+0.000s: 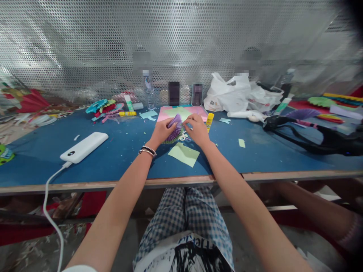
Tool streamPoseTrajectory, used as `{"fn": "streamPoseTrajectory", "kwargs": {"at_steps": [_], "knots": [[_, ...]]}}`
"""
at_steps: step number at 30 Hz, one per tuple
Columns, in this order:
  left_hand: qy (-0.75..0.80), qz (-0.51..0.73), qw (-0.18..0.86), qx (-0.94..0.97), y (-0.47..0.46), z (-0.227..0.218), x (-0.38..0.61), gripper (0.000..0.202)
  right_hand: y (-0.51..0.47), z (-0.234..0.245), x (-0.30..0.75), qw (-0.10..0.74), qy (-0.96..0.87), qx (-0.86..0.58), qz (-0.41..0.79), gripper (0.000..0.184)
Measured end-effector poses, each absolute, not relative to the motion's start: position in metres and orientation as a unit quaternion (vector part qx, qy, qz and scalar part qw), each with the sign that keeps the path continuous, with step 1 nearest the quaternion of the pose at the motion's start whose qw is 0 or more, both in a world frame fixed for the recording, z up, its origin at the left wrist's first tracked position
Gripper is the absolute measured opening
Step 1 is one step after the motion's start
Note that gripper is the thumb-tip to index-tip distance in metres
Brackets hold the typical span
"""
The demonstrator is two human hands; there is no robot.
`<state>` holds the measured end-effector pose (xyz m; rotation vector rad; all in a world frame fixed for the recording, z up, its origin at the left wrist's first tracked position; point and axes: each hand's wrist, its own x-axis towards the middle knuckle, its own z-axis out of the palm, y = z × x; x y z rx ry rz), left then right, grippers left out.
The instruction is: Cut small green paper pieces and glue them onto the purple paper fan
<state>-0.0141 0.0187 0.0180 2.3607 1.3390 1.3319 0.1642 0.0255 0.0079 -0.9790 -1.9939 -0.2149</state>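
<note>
My left hand (162,133) is closed around a pleated paper fan (178,127), purple with a green lower edge, held up over the table. My right hand (198,129) pinches at the fan's right edge, thumb and forefinger together; any small piece between the fingertips is too small to make out. Below the fan lie small paper scraps (184,136) and a light green paper sheet (185,154). A yellow glue stick (209,121) stands just right of my right hand. Behind both hands lies pink paper (163,117) with a green sheet (177,112) on it.
A white power bank (85,147) with a cable lies left on the blue table (127,158). Colourful paper pieces (104,108), a water bottle (149,92), two phones (174,93) and white plastic bags (227,94) line the back. A black strapped device (312,136) lies right.
</note>
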Motion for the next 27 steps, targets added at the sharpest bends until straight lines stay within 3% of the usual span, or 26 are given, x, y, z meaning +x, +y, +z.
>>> {"fn": "streamPoseTrajectory", "kwargs": {"at_steps": [27], "knots": [[0.505, 0.467, 0.095, 0.719, 0.0190, 0.0241, -0.0174, 0.037, 0.0200, 0.0128, 0.1642, 0.433, -0.803, -0.400, -0.086, 0.023]]}}
